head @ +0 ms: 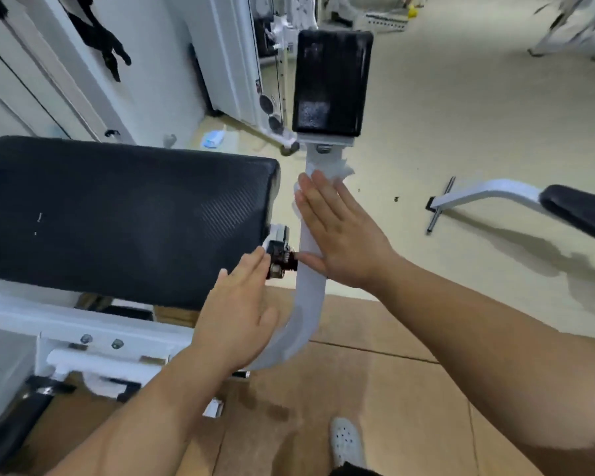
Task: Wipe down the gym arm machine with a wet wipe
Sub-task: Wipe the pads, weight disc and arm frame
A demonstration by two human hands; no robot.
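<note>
A big black pad (124, 221) fills the left side. Beside it a white bar (311, 293) curves up to a small black pad (330, 84). The right hand (340, 235) lies flat on the bar with straight fingers and presses the wipe (337, 170) on it. The wipe sticks out past the fingertips, just under the small pad. The left hand (241, 310) is flat too and holds nothing. Its fingertips are right by a black knob (279, 257) between the big pad and the bar. I cannot tell if they touch it.
</note>
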